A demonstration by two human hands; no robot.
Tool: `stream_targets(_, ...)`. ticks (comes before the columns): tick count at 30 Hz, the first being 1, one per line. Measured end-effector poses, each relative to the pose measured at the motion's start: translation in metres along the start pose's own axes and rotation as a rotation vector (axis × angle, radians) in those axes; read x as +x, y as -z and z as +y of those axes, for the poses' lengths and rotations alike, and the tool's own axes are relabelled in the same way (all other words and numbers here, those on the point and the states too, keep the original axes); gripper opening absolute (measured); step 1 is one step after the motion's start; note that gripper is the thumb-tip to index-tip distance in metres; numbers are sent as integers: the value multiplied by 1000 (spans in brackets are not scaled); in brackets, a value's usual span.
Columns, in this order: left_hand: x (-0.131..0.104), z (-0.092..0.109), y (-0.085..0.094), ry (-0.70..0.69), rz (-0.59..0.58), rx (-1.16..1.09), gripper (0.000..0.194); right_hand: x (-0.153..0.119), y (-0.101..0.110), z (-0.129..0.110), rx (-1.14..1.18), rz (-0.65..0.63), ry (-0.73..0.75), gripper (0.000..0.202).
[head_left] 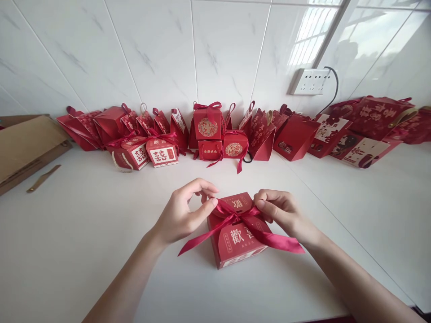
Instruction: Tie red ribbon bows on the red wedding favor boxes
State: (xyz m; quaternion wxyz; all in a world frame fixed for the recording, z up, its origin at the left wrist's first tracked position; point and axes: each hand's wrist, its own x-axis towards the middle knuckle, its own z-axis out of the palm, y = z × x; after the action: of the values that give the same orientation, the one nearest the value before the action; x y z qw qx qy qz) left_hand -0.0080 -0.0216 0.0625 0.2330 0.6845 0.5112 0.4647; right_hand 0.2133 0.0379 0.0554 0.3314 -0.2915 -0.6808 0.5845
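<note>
A red gift box (235, 240) with white Chinese characters lies on the white table, turned slightly. Around its top runs a dark red ribbon (238, 217), tied at the centre, with two loops and two long tails spread to the sides. My left hand (188, 208) pinches the left loop between thumb and fingers at the box's far left corner. On the other side, my right hand (279, 207) has its thumb and index finger closed on the right loop. Both tails hang free over the box's edges, the left one pointing left and the right one pointing right.
Red gift boxes (296, 137) stand in a row along the tiled wall, some stacked near the middle (207, 128). At the left are an open cardboard box (30, 146) and a tan strip (43, 178). A power socket (306, 82) with a black cable is on the wall.
</note>
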Motion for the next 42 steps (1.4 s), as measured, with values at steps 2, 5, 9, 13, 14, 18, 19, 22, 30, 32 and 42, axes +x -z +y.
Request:
stream_targets(2,-1,-1,-1,15,29,-19,9,0,1,2,10,-2,-6,43)
stream_targets(5,-1,0,-3,32,36,-75,8,0,3,7,41,6,-24,43)
stream_targets(9,-1,2,-3,33,74,-163,7,0,3,9,72,23,-45,45)
stream_targets(13,0,3,0,86,53,-226,4,1,2,7,80,2,-72,47)
stream_targets(14,0,3,1,118,23,-235,3,1,2,7,76,-8,-87,47)
stream_targets(18,1,6,6,216,-143,-249,7,1,4,7,66,-52,-141,47)
stream_targets(19,1,6,6,216,-170,-246,8,1,4,7,66,-57,-145,46)
stream_targets(22,1,8,8,153,-202,-217,10,1,5,7,71,-53,-148,46)
stream_targets(30,1,8,5,119,-140,-54,21,1,3,8,81,-45,-167,48)
stream_targets(32,1,9,5,168,-138,-84,24,1,3,7,91,-53,-168,48)
stream_targets(42,-2,8,5,214,-285,-35,26,1,3,8,111,-58,-167,47)
